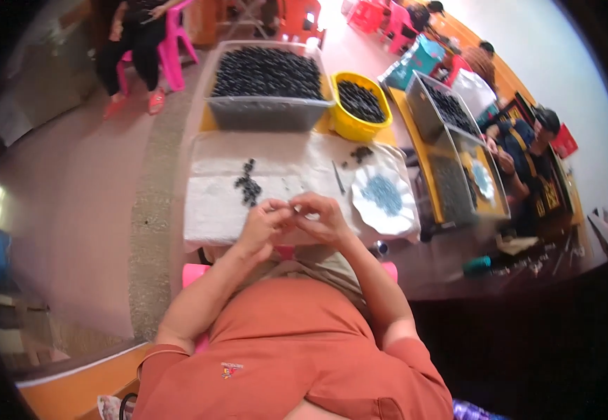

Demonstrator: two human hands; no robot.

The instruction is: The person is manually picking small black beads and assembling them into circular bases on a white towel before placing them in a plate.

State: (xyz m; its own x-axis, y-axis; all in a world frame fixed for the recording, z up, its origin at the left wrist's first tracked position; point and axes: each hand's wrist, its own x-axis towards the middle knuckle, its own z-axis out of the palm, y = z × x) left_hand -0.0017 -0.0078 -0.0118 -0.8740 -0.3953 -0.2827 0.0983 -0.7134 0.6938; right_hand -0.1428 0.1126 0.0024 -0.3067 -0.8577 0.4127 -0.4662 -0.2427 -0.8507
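Note:
Close together over the near edge of a white cloth (213,222), my left hand (267,225) and my right hand (323,220) meet at the fingertips. Both are closed in a pinch; whatever they hold is too small to make out. A loose cluster of small black pieces (248,186) lies on the cloth beyond my left hand. To the right of my right hand stands a white scalloped plate (362,212) with many tiny blue-grey pieces (382,194) on it. A thin dark stick-like tool (338,177) lies left of the plate, near a few more black pieces (361,153).
Behind the cloth stand a large grey bin (269,115) and a yellow basin (361,129), both full of black pieces. At right, clear bins (435,150) occupy another table, where a person (524,143) sits. Another person (139,42) sits on a pink chair (172,52) at far left.

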